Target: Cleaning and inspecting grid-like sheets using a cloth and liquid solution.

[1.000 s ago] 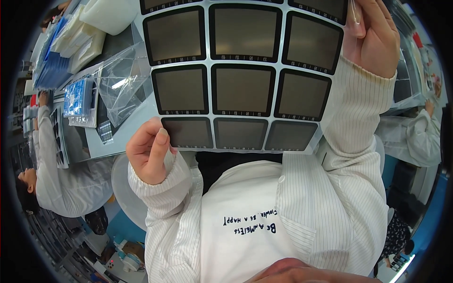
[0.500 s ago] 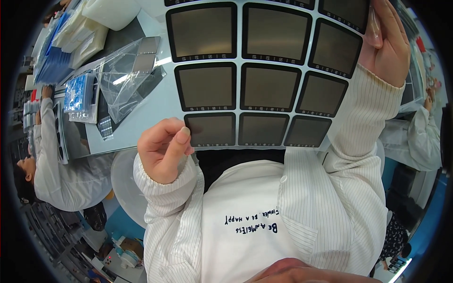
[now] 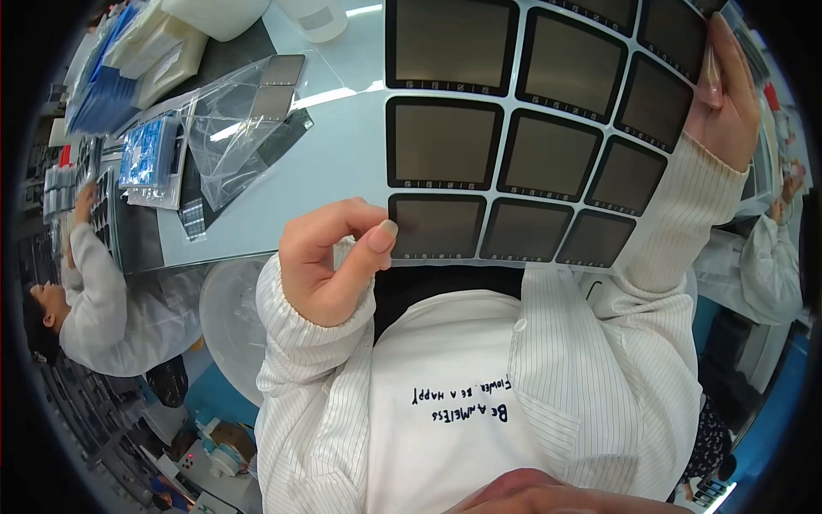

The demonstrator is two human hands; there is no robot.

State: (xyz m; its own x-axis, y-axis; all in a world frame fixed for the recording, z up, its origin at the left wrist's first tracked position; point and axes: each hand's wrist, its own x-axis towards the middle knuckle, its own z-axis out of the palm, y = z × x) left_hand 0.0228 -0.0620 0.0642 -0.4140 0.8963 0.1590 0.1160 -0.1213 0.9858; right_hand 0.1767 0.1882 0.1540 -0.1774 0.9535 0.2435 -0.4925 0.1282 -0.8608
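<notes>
A large sheet [image 3: 501, 146] bearing rows of dark rectangular panels with black borders is held up in front of my body. Its lower left corner sits between the thumb and curled fingers of my left hand [image 3: 338, 253]. At the upper right edge my right hand [image 3: 728, 94] grips the sheet, thumb along the edge and some fingers hidden behind it. The top of the sheet runs out of view. It stands tilted, its right side turned away from the left one.
On the glass-topped table [image 3: 334, 163] lie a clear plastic bag [image 3: 231, 128], a blue wrapped stack [image 3: 147, 154] and piled pale and blue packs [image 3: 145, 60]. A translucent bottle [image 3: 321, 19] stands behind. Co-workers sit left [image 3: 120, 317] and right [image 3: 762, 265]. A round plastic stool [image 3: 231, 325] is beside me.
The panel sheet has shifted right and turned slightly, with both hands still on it. My left hand has moved right with its corner. The left co-worker's arm has shifted.
</notes>
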